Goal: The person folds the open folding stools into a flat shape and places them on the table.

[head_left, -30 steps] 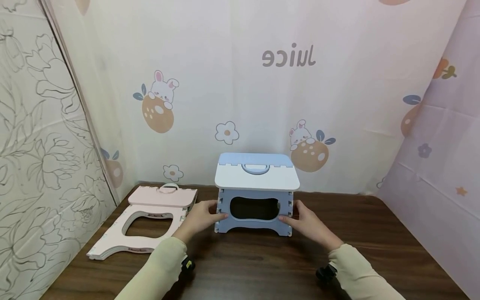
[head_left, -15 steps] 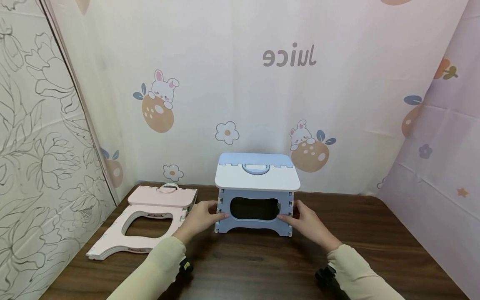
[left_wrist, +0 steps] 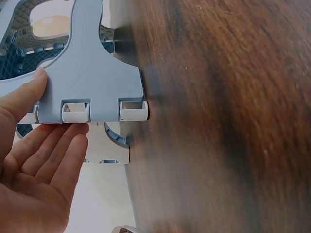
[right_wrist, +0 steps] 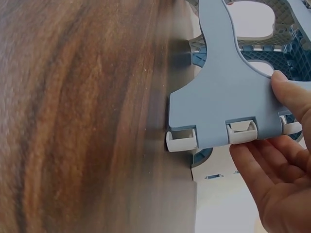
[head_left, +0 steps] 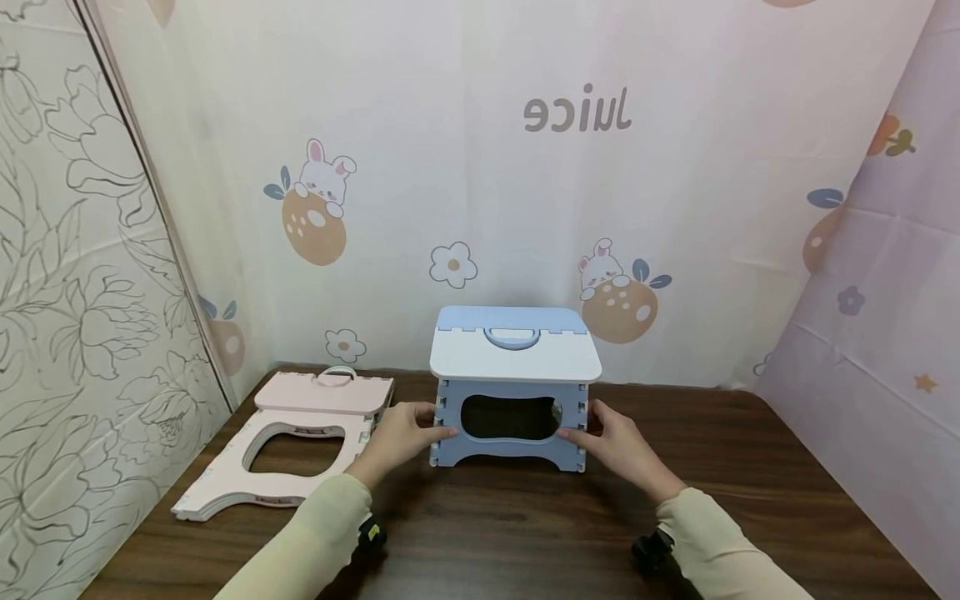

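Note:
A blue and white folding step stool point(head_left: 517, 454) stands unfolded and upright at the back of the table, its white top with a blue rear strip and a blue carry handle point(head_left: 512, 340). My left hand point(head_left: 401, 435) grips its left front edge, thumb on the blue front panel point(left_wrist: 92, 87) and fingers against the side. On the opposite edge my right hand point(head_left: 617, 446) holds on the same way, its thumb point(right_wrist: 286, 90) beside the oval opening. White hinge pieces point(right_wrist: 242, 132) show along the edge between thumb and fingers. The stool's far side is mostly hidden.
A pink folding stool point(head_left: 303, 417) lies folded flat on the dark wooden table point(head_left: 510, 533), left of my left hand. Behind the table hangs a printed curtain point(head_left: 480, 167), close to the blue stool's back. Another curtain point(head_left: 870, 358) borders the right side.

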A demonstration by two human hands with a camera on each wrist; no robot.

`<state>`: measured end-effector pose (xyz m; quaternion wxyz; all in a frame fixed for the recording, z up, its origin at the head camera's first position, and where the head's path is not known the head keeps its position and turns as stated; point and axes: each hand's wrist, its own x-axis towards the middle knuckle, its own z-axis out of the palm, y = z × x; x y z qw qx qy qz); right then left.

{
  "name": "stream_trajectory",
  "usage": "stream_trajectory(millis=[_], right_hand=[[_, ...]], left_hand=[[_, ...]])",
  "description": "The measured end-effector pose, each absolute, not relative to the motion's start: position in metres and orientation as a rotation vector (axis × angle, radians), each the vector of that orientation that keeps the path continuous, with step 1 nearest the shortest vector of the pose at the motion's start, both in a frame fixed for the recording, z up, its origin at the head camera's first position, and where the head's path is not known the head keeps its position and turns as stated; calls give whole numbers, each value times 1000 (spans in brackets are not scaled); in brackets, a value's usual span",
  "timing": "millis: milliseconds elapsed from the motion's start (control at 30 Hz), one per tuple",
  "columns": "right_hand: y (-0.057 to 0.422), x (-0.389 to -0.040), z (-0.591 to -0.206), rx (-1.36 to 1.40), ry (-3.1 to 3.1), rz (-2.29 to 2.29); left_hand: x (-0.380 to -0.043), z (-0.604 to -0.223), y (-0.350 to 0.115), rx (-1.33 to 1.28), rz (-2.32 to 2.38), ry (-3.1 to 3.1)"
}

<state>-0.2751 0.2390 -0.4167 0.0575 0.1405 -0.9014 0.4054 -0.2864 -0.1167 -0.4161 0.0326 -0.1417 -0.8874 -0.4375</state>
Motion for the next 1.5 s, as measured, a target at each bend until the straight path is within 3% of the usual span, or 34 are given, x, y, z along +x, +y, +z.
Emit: stream_trajectory(millis=[1500], right_hand=[[242, -275, -417, 440, -2735, 1210]], left_hand=[[-287, -417, -120, -486, -1368, -2740]])
